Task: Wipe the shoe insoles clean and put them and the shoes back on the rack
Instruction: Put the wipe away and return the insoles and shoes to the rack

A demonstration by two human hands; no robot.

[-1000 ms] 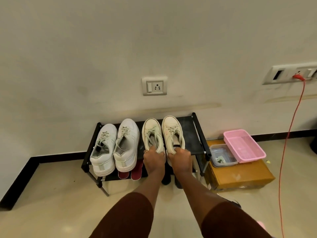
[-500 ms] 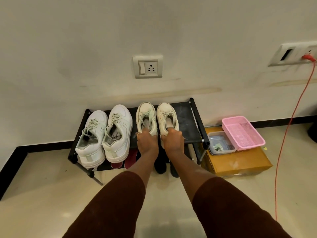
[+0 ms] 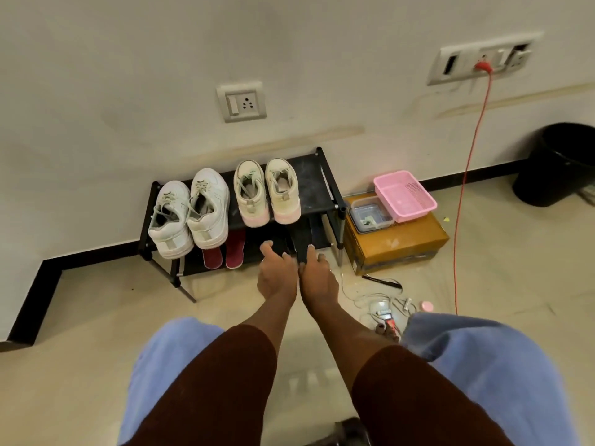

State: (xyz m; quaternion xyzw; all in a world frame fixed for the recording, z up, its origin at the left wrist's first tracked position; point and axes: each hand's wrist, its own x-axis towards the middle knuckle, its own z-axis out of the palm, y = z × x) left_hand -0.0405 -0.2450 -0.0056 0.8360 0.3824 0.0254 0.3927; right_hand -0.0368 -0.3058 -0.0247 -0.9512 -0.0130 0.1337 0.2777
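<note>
Cream shoes (image 3: 251, 194) side by side on the top shelf of the rack (image 3: 312, 185), heels toward the hands, touching neither. Left hand (image 3: 277, 275) below them at the lower shelf's edge, fingers loose, holding nothing. Right hand (image 3: 317, 278) just beside it, fingertips on the near end of a dark insole (image 3: 302, 236); grasping or merely touching, cannot tell. Red insoles (image 3: 234, 252) and white shoes (image 3: 206, 217) further left.

White sneakers (image 3: 207, 220), cream pink-soled shoes (image 3: 251, 194), black rack (image 3: 314, 188), red insoles (image 3: 235, 252), pink basket (image 3: 415, 215).
</note>
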